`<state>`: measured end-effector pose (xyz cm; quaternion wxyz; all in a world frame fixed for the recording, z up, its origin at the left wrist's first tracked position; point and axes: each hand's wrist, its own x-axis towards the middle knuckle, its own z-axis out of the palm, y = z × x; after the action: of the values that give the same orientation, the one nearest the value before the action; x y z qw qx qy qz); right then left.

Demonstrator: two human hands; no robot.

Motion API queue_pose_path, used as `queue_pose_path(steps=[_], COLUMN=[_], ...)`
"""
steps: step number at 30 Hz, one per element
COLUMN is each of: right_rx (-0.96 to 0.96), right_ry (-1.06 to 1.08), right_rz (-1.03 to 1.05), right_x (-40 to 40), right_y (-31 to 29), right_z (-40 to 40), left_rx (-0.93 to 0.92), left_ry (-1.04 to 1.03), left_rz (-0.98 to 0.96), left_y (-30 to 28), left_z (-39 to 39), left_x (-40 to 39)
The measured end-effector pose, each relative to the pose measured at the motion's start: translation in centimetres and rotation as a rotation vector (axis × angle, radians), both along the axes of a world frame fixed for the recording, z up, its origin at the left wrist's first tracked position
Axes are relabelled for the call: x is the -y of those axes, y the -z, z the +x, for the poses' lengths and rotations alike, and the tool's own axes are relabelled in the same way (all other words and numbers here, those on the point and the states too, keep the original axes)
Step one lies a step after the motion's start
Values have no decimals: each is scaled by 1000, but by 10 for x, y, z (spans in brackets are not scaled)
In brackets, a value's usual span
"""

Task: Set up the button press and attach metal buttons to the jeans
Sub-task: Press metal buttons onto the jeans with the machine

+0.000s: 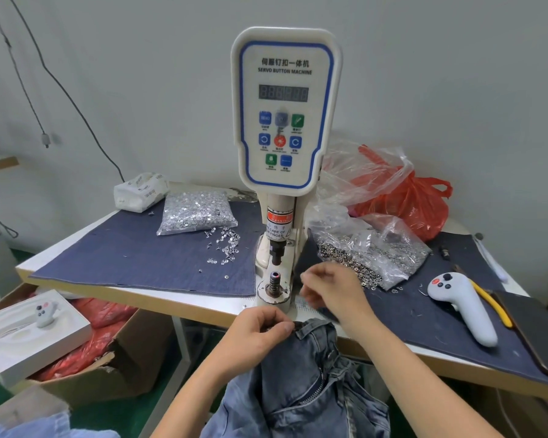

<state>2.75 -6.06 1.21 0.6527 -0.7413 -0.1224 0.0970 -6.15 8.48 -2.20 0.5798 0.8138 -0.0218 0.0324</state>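
A white servo button machine point(285, 109) stands at the table's middle, its lower die post point(275, 281) below the black punch point(276, 251). Blue jeans point(307, 380) hang off the table's front edge. My left hand point(260, 333) pinches the jeans' waistband corner just in front of the die. My right hand point(332, 289) hovers right of the die, fingers curled and blurred, beside the spilled metal buttons point(370, 267); whether it holds one I cannot tell. A clear bag of silver tacks point(196, 213) lies to the left, with loose tacks point(223, 248) near the machine.
Denim cloth point(140, 251) covers the table. A pale handheld controller point(465, 305), yellow-handled pliers point(491, 301) and a dark phone point(538, 333) lie at right. Red and clear plastic bags point(402, 197) sit behind. A tissue pack point(140, 191) is back left. Cardboard box point(117, 368) stands below.
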Motion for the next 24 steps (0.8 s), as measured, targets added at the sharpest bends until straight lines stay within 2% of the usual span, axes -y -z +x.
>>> queue_pose_path(steps=[2, 4, 7, 10, 12, 15, 17, 18, 20, 22, 24], right_rx=[85, 135, 66, -77, -85, 27, 86, 89, 73, 64, 52], right_ry=[-285, -484, -651, -634, -569, -500, -499, -504, -508, -490, -477], right_rz=[-171, -324, -307, -94, 4, -69, -142, -157, -158, -156, -151], right_x=[10, 16, 23, 28, 24, 17, 14, 14, 14, 13, 12], right_y=[9, 13, 13, 17, 23, 31, 34, 35, 35, 35, 37], right_z=[-4, -2, 4, 6, 4, 3, 5, 6, 6, 6, 7], left_rx=[50, 90, 124, 142, 142, 90, 74, 100, 224, 298, 220], left_ry=[-29, -62, -64, -80, -104, -95, -89, -130, -370, -650, -717], left_rz=[72, 115, 139, 193, 216, 232, 149, 61, -60, 92, 343], left_y=[-1, -2, -4, -5, -4, 0, 1, 0, -2, -6, -10], left_z=[2, 3, 4, 10, 14, 17, 17, 17, 27, 47, 72], left_x=[1, 2, 4, 6, 7, 2, -8, -16, -39, -69, -97])
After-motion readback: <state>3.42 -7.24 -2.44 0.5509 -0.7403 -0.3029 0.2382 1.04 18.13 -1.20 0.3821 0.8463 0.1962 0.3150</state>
